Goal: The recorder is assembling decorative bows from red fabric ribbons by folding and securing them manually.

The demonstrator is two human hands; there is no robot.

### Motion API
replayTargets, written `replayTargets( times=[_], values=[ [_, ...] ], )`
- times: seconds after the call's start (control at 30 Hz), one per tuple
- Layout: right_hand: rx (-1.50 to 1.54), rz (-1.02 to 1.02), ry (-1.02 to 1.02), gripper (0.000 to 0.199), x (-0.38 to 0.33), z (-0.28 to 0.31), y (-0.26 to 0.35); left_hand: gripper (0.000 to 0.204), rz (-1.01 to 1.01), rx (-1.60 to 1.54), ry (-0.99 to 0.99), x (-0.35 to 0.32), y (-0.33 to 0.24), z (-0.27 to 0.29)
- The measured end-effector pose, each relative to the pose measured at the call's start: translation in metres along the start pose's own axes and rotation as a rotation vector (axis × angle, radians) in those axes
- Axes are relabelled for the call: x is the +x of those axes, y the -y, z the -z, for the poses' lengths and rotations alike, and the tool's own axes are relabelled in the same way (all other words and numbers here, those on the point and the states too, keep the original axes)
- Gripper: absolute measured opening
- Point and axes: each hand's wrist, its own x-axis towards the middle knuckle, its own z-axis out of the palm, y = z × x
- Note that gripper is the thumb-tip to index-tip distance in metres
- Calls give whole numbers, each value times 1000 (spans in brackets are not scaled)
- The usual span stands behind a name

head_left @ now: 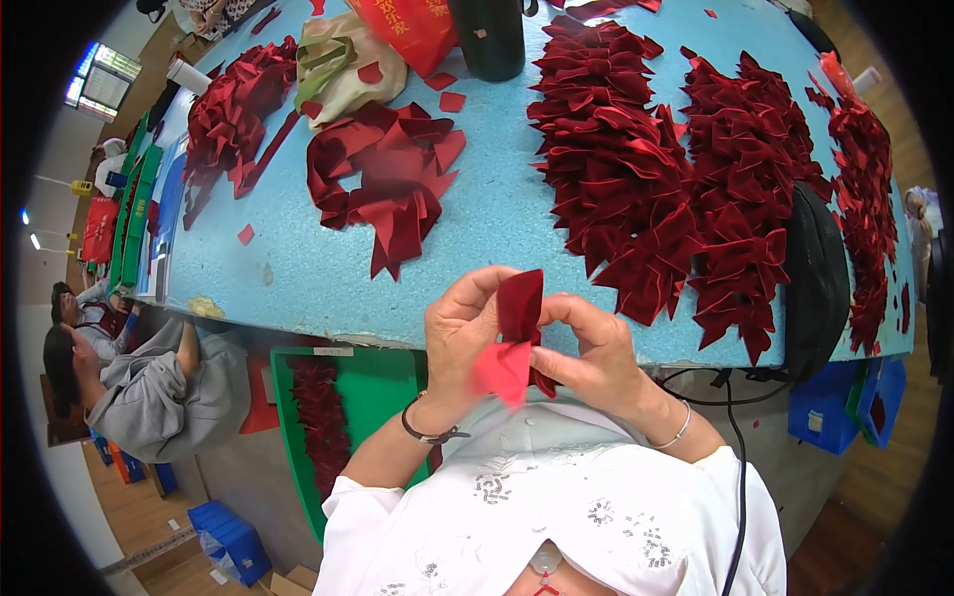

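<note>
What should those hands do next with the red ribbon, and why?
I'd have the left hand keep hold of the red ribbon while the right hand gently pinches its middle. Both hands are already on it, but its dark end stands up and a paler part hangs below, so it doesn't look neatly gathered like the dark red bows on the table.

Blue table (pixel 497 214) carries rows of dk red bows (pixel 606 139) on R, red ribbon pcs (pixel 397 214) on L (sm. scraps (pixel 245 234) too), beige bag (pixel 343 94) & dk container (pixel 492 50) at far side.
</note>
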Motion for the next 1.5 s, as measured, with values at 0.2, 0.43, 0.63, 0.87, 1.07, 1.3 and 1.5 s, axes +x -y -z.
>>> replayTargets(
  times=[0.2, 0.43, 0.63, 0.87, 1.07, 1.3, 1.5],
  values=[
    [103, -23, -88, 26, -2, 5, -21, 27, 107, -93, 55, 3, -21, 9],
    [54, -9, -51, 24, -2, 6, -20, 41, 165, 45, 100, 2, -33, 8],
    [329, -194, 122, 24, -2, 13, -14, 39, 132, 39, 116, 6, -30, 14],
    [738, -204, 274, 31, -1, 20, -20, 38, -372, 209, 117, 1, -14, 8],
    [675, -163, 241, 30, -2, 19, -17, 28, 147, -70, 177, 3, -24, 14],
    [706, -260, 186, 29, -1, 21, -25, 28, 394, -109, 219, 12, -33, 14],
    [764, -347, 268, 24, -3, 23, -25, 23, 338, 37, 261, 17, -36, 9]
  ],
)
